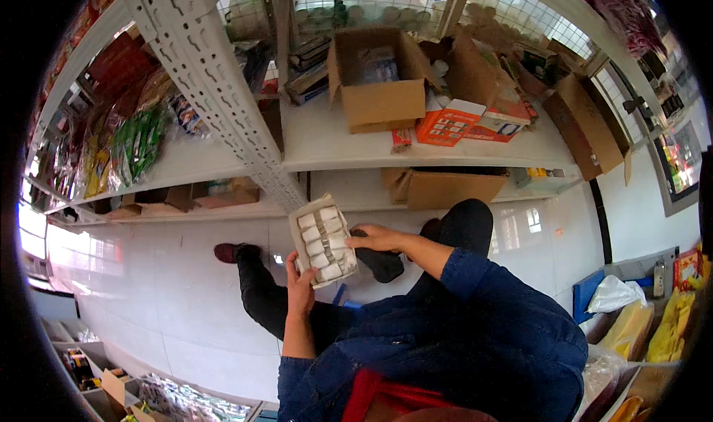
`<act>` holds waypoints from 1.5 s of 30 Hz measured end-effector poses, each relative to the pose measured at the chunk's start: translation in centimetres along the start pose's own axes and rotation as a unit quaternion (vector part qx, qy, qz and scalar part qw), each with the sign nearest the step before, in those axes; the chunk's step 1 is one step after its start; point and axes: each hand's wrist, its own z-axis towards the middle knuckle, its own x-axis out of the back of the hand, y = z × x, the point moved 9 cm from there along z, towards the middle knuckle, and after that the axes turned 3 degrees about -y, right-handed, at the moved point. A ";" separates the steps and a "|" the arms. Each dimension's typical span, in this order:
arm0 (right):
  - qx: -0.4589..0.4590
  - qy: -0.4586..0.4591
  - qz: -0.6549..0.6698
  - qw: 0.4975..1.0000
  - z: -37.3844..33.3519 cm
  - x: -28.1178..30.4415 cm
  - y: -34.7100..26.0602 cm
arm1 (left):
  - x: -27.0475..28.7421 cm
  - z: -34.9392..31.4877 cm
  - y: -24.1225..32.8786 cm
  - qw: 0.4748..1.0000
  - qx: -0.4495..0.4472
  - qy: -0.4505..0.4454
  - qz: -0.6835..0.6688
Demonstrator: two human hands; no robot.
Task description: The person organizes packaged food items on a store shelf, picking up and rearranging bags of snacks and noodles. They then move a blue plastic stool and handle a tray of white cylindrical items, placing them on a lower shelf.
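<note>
In front of my body is a shallow open carton (pixel 297 231), tilted, with several small white packets or boxes (pixel 319 244) in two rows inside. My left hand (pixel 301 287) grips its lower left edge, thumb and fingers on either side of the wall. My right hand (pixel 375 238) is at the carton's right side, its fingertips near the white pieces. A dark, cloth-like thing (pixel 382 265) hangs below this hand, with a dark part of it showing between the fingers. Its exact kind is hard to make out.
Ahead stands a white metal shelf (pixel 327 151) with an open cardboard box (pixel 382 103) and an orange-white box (pixel 449 123). A perforated post (pixel 215 80) rises at left. Green packets (pixel 141 144) lie beyond it. Bins with yellow packages (pixel 631 329) are at right.
</note>
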 end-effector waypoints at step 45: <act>-0.125 -0.003 -0.229 0.965 -1.3 4.4 8.0 | 5.3 1.3 -4.5 0.987 0.019 0.155 -0.050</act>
